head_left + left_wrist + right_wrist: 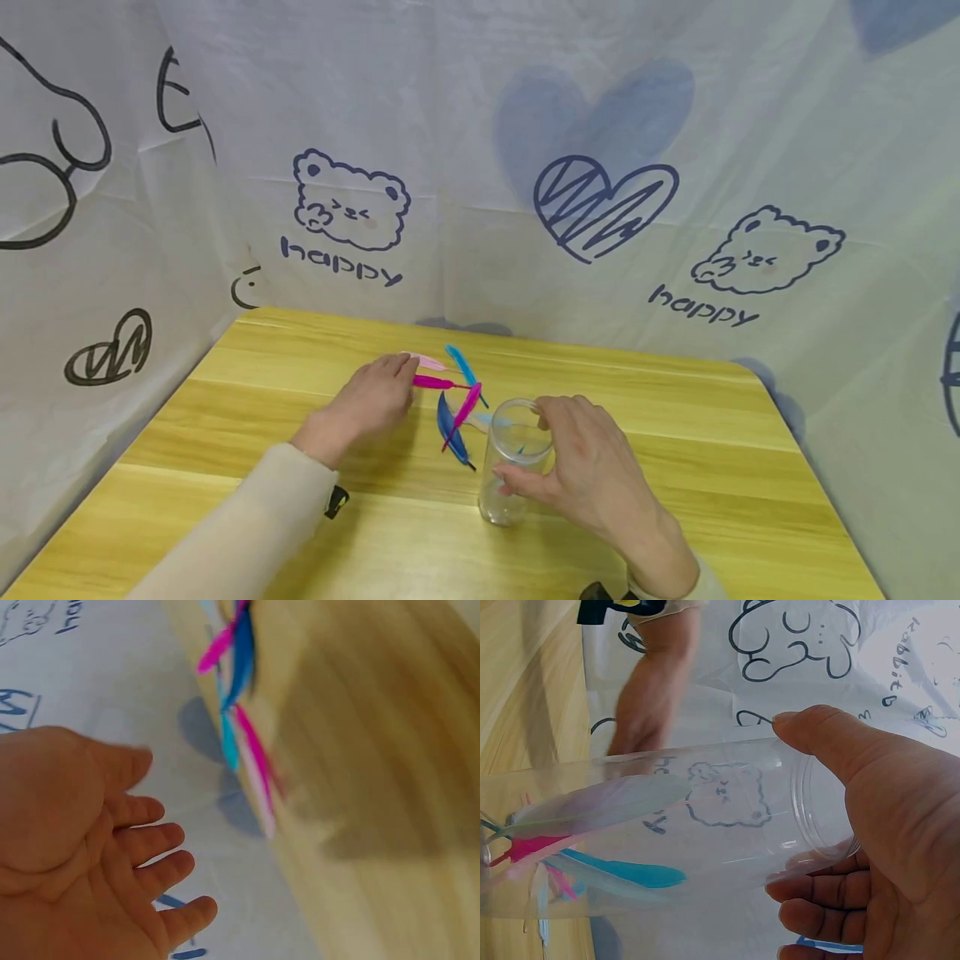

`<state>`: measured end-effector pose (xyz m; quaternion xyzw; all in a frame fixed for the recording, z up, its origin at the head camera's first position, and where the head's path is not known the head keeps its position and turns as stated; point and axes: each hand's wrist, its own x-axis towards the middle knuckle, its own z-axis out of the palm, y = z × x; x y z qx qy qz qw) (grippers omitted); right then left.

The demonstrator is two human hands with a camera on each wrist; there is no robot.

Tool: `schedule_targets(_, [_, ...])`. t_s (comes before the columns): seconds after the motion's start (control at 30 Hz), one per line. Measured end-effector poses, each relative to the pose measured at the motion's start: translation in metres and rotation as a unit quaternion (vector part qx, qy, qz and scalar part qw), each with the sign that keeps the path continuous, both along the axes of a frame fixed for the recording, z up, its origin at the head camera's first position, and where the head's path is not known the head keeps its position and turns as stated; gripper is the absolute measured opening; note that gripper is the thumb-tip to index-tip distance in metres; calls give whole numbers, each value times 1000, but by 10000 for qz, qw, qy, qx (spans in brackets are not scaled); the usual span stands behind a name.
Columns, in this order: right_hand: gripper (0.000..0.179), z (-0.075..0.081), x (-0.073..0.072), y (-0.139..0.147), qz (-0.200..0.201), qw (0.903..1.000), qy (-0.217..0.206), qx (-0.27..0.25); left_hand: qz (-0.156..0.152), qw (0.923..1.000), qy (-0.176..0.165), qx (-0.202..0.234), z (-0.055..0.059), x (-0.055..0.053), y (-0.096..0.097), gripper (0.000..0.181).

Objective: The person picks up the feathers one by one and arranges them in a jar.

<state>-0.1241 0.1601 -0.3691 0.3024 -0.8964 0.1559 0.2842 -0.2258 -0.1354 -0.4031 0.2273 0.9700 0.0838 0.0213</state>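
Observation:
My right hand (596, 454) grips a clear plastic jar (501, 504) near its open rim, thumb on one side and fingers on the other. In the right wrist view, a pale lilac feather (600, 806) and a bright blue feather (634, 871) show through the jar's wall. To the left of the jar, my left hand (371, 400) hovers close to the loose feathers, its palm bare and fingers relaxed in the left wrist view. Nearest to it are a magenta feather (433, 382) and a light pink feather (427, 362).
Behind and left of the jar lie a dark blue feather (450, 427), another magenta feather (467, 408) across it and a bright blue feather (461, 364). The wooden table (675, 400) meets a white printed cloth (450, 167) at its back edge.

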Motion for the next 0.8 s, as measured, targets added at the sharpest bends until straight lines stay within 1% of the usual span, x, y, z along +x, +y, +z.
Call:
schedule_targets(0.03, [77, 0, 0, 0, -7, 10000, -11, 5, 2, 9996, -275, -53, -4, -1, -1, 58])
schedule_targets(0.1, [78, 0, 0, 1, -24, 10000, -34, 29, -30, 9978, -654, -86, -10, -4, -2, 63])
schedule_targets(0.17, [78, 1, -1, 1, -42, 10000, -62, 46, -39, 9957, -925, -41, -16, -6, -1, 68])
schedule_targets(0.2, [78, 1, -1, 1, -56, 9999, -66, 60, -41, 9949, -1003, -15, -19, -7, -1, 70])
schedule_targets(0.37, [78, 0, -1, 4, -80, 9999, -84, 92, -8, 9923, -1231, 135, -33, -13, 6, 87])
schedule_targets(0.43, [79, 0, 0, 4, -75, 9999, -101, 87, 14, 9912, -1312, 188, -38, -15, 9, 91])
schedule_targets(0.53, [80, -1, 0, 4, -68, 9999, -134, 82, -24, 9900, -1391, 220, -45, -17, 12, 92])
schedule_targets(0.63, [80, -1, 1, 3, -46, 9999, -123, 75, -50, 9897, -1425, 118, -51, -18, 13, 90])
schedule_targets(0.73, [81, -1, 1, 2, -8, 9999, -91, 85, -68, 9891, -1472, 25, -54, -19, 9, 88])
schedule_targets(0.8, [81, 0, 1, 1, -14, 9999, -84, 102, -82, 9887, -1497, -1, -55, -19, 5, 87])
